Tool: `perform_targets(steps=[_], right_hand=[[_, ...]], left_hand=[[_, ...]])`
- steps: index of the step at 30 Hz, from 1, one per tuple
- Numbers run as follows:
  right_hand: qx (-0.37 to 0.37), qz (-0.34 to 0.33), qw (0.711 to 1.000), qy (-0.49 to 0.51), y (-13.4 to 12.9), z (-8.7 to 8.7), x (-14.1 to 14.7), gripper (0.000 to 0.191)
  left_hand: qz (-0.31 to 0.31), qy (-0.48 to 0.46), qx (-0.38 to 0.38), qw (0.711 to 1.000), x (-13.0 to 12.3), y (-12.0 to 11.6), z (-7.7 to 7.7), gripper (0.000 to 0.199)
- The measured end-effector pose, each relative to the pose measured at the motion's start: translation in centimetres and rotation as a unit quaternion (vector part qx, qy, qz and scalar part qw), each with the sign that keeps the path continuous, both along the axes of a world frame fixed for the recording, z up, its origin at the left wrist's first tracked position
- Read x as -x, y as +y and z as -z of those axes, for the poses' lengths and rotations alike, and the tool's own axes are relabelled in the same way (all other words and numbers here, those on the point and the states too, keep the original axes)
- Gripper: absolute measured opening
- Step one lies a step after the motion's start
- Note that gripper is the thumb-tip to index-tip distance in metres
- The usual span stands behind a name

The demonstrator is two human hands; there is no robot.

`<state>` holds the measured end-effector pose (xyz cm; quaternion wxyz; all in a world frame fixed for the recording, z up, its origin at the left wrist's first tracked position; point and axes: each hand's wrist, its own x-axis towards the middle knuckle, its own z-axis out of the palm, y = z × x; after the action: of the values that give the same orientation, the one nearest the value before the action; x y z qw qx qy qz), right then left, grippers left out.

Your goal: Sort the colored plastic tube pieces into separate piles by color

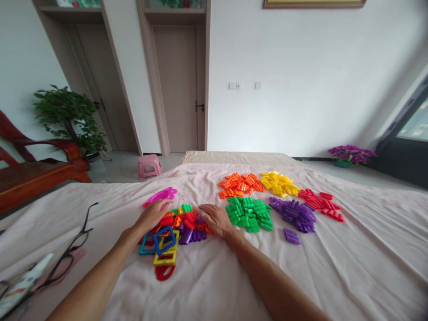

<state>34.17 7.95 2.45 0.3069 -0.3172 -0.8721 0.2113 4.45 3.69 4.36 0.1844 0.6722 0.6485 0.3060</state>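
Observation:
A mixed heap of small ribbed plastic blocks [189, 223] in red, orange, purple, green and yellow lies on the cloth between my hands. My left hand [154, 216] rests at its left edge, fingers stretched out. On the right edge lies my right hand [216, 219], fingers extended and touching the blocks; neither hand shows a block gripped. Below the heap are a blue square frame [156, 245], yellow frames [165, 262] and a red curved piece [161, 275]. Just beyond my left hand sits a magenta plastic item [163, 194], its kind unclear.
Right of my hands are piles of green [249, 214], orange [240, 183], yellow [280, 183], purple [297, 215] and red blocks [321, 203]; one purple block [292, 236] lies apart. Eyeglasses [67, 258] and a white tube [26, 285] lie at left. A pink stool [150, 166] stands beyond.

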Motion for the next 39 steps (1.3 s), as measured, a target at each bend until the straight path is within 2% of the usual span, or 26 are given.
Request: perform_targets(steps=[3,5,9,12,14,16,21,23,26,31,35,39], right_hand=[[-0.004,-0.026,1.000,-0.013,0.0,0.1,0.0,0.052],[-0.002,-0.045,0.999,-0.015,-0.2,0.1,-0.1,0.054],[0.021,-0.102,0.994,0.027,-0.8,-0.4,-0.5,0.058],[0.043,-0.084,0.992,0.082,-1.1,-0.7,-0.7,0.060],[0.054,-0.050,0.991,0.108,-1.2,-0.7,-0.8,0.061],[0.060,-0.029,0.990,0.122,-1.0,-0.5,-0.8,0.061],[0.057,0.003,0.989,0.139,-0.6,-0.2,-1.2,0.065],[0.050,-0.002,0.992,0.114,-0.6,-0.3,-1.4,0.065],[0.060,-0.038,0.996,0.059,-0.5,-0.7,-1.7,0.057],[0.171,-0.041,0.984,0.042,0.3,-0.8,-2.0,0.029],[0.145,-0.014,0.989,-0.002,1.1,-0.4,-2.4,0.036],[0.096,-0.026,0.995,-0.028,1.0,-0.2,-2.5,0.027]], left_hand=[[-0.048,-0.006,-0.007,0.999,0.9,-1.0,1.4,0.061],[-0.048,-0.014,-0.002,0.999,0.6,-1.5,1.9,0.062],[0.000,-0.053,0.024,0.998,-1.1,-2.4,1.2,0.063],[0.005,-0.122,0.029,0.992,-1.5,-2.6,0.4,0.066],[-0.049,-0.169,0.002,0.984,-0.9,-2.7,0.5,0.064],[-0.136,-0.197,-0.041,0.970,0.4,-3.0,1.2,0.060],[-0.297,-0.167,-0.088,0.936,4.0,-5.2,3.8,0.054],[-0.330,-0.152,-0.092,0.927,4.9,-6.2,4.4,0.051],[-0.340,-0.126,-0.084,0.928,5.4,-6.8,4.7,0.047],[-0.332,-0.063,-0.037,0.940,5.5,-6.6,4.5,0.039],[-0.322,-0.037,-0.022,0.946,5.6,-6.6,4.5,0.043],[-0.316,-0.013,-0.013,0.948,5.4,-6.6,4.5,0.043]])
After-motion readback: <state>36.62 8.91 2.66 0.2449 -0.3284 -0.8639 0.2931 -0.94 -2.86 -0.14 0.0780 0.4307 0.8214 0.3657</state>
